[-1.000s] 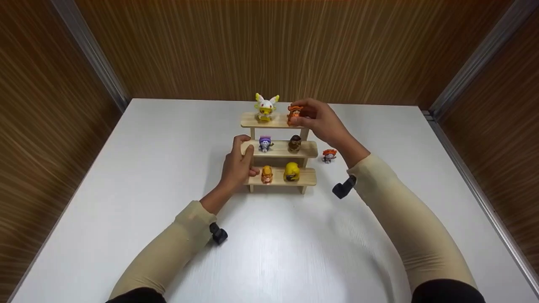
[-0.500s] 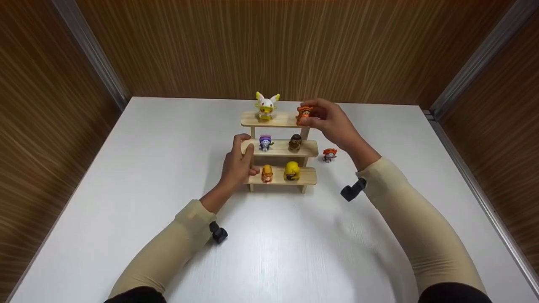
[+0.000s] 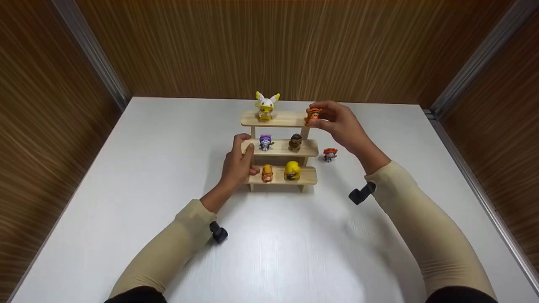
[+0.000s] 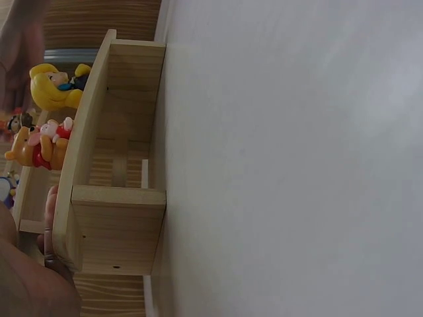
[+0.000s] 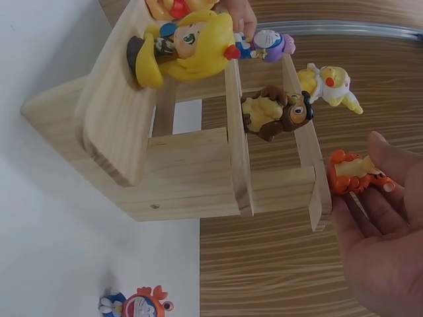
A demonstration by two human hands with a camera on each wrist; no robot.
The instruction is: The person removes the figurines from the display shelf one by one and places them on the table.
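Note:
In the head view a three-tier wooden display stand [image 3: 283, 119] bears several small figurines. My right hand [image 3: 343, 126] holds an orange tiger figurine [image 3: 312, 116] between thumb and fingers at the right end of the top shelf. The right wrist view shows the tiger's base [image 5: 336, 173] against that shelf's end. My left hand [image 3: 236, 166] grips the stand's left side, by the middle and bottom shelves. In the left wrist view its fingers [image 4: 50, 214] reach under the bottom shelf's end [image 4: 66, 228]. Nearest to that hand is an orange bear figurine [image 3: 267, 173].
A white-and-yellow eared figurine [image 3: 265, 108] stands top left. Purple-hatted [image 3: 265, 142] and brown owl [image 3: 295, 143] figurines occupy the middle shelf. A yellow-haired one [image 3: 292, 170] is at bottom right. A red-topped figurine [image 3: 329, 155] stands on the white table [image 3: 269, 244], right of the stand.
My right hand has moved the tiger figurine rightward along the top shelf to its right end. My left hand and the other figurines stay where they were.

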